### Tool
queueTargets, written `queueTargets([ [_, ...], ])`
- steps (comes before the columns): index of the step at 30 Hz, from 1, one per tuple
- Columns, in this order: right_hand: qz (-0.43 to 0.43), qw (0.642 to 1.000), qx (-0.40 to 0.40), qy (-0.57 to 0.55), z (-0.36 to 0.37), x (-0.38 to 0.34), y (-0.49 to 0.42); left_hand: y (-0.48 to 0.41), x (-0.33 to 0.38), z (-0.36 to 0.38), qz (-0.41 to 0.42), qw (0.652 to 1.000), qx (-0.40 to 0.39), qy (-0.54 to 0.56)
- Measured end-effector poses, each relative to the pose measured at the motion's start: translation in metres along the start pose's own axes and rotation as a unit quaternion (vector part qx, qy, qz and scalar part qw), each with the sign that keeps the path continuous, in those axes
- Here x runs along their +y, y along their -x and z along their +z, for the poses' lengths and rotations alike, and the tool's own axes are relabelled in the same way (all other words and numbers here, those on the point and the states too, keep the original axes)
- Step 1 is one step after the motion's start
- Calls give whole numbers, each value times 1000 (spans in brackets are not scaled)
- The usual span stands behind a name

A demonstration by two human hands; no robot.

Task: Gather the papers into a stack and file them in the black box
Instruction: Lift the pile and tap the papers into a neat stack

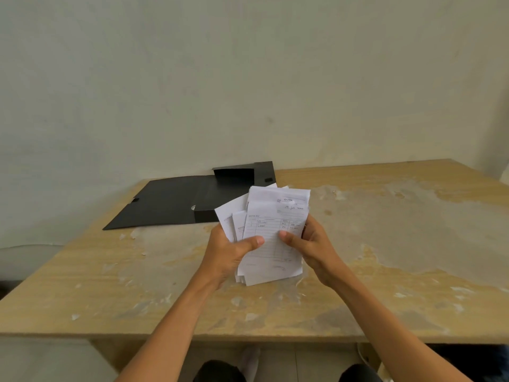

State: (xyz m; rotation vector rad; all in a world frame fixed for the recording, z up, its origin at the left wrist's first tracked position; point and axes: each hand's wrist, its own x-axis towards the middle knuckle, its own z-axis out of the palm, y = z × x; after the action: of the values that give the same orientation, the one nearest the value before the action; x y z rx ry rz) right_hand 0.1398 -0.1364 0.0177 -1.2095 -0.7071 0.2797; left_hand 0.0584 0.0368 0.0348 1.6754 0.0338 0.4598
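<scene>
Squaring the papers (271, 232) is the step in hand. Both hands hold the bundle above the tabletop (385, 244), near its middle and just in front of the black box (198, 199), which lies open and flat toward the far edge on the left.

Grip state: the left hand (228, 255) is closed on the left edge of the bundle, thumb pressed across the front sheet. The right hand (311, 244) is closed on the right edge, thumb also on the front sheet. Neither hand is free.

Condition of the bundle: the sheets are fanned. Several corners project at the upper left and lower edges are staggered. The front sheet is a ruled form with handwriting; the sheet count cannot be told.

Recommended procedure, as a judgement from this view:
1. Loosen both thumbs slightly so the sheets can slide against each other.
2. Tap the lower edge on the tabletop until it is flush.
3. Turn the bundle and tap one long edge.
4. Tighten the grip before moving toward the black box.

Caution: thin sheets buckle under hard pressure. A loose grip may let the rear sheets drop out.
</scene>
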Motion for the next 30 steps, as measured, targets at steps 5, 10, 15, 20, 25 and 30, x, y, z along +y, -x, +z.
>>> queueTargets([
  [5, -9, 1000, 12, 21, 0, 0, 6, 5, 8, -3, 25, 999, -21, 29],
  [10, -10, 1000, 21, 1, 2, -9, 9, 3, 23, -2, 55, 995, 31, 79],
  [15, -21, 999, 18, 40, 13, -12, 9, 1, 29, 12, 86, 988, 79, 99],
  [20, -55, 995, 30, 73, 18, -13, 12, 0, 27, 18, 182, 970, 161, 16],
  [25, -96, 984, 56, 140, 20, -19, 12, 3, 25, 22, 272, 945, 168, -75],
  [30, -147, 965, 68, 205, 21, -25, 9, 2, 21, 21, 304, 930, 175, -110],
])
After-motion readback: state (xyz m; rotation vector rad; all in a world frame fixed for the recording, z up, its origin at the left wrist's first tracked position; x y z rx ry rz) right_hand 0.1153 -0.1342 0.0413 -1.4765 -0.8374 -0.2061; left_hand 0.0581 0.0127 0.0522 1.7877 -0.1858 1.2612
